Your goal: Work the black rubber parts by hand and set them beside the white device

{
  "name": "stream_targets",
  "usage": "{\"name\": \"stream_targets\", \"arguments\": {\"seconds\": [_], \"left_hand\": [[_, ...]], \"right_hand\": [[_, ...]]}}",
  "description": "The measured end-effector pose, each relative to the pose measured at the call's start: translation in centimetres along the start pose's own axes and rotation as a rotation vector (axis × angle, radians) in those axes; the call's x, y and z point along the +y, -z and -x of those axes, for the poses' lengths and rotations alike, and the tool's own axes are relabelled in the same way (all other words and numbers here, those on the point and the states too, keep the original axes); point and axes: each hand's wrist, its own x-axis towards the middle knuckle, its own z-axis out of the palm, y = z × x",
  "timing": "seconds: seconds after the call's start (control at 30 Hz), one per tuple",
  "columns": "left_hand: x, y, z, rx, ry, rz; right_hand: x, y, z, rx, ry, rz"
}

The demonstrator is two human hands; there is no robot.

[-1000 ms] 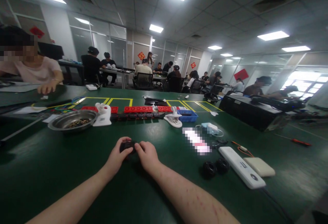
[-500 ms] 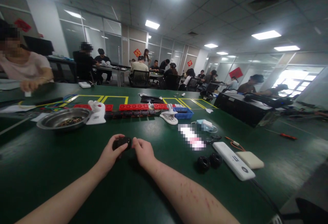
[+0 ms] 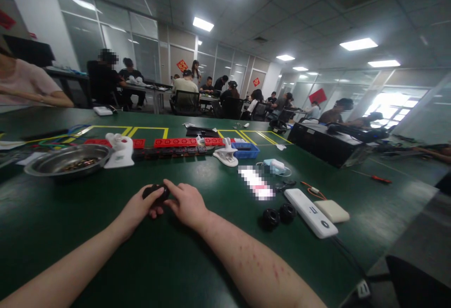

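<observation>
My left hand [image 3: 143,204] is wrapped round a small black rounded object [image 3: 151,191], its thumb lying across the near side. The object's exact kind does not show, as fingers cover much of it. From the right, my right hand [image 3: 186,204] has its index finger and thumb on the object's right end. Both hands are just above the green table [image 3: 183,270]. Right of them, two black round parts [image 3: 271,217] stand side by side on the tabletop and look much like the held one.
At the left is a metal bowl [image 3: 35,164] of small brassy pieces, beside a white stand [image 3: 121,153]. Red strips [image 3: 176,143], a white clamp [image 3: 227,155] and a blue tray [image 3: 248,152] lie beyond. A white power strip [image 3: 310,214] is at right. A person [image 3: 31,82] sits at far left.
My right index finger and thumb have spread from a pinch beside the black object to its right end. The view has shifted slightly, so the table things appear further left.
</observation>
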Motion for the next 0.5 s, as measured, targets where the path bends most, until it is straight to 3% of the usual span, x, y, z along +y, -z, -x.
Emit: {"name": "stream_targets", "arguments": {"seconds": [0.1,0.2,0.3,0.4,0.5], "left_hand": [[0.2,0.0,0.5,0.031,-0.034,0.042],[0.4,-0.1,0.9,0.039,-0.123,-0.067],[0.4,-0.2,1.0,-0.027,-0.201,-0.212],[0.3,-0.3,0.8,-0.037,-0.245,-0.243],[0.4,-0.5,0.7,-0.036,-0.157,-0.133]], "right_hand": [[0.1,-0.2,0.1,0.037,-0.037,-0.122],[0.4,-0.8,0.0,0.099,-0.237,-0.276],[0.8,-1.4,-0.2,0.064,-0.390,-0.301],[1.0,-1.7,-0.4,0.045,-0.413,-0.300],[0.9,-1.6,-0.3,0.111,-0.313,-0.313]]}}
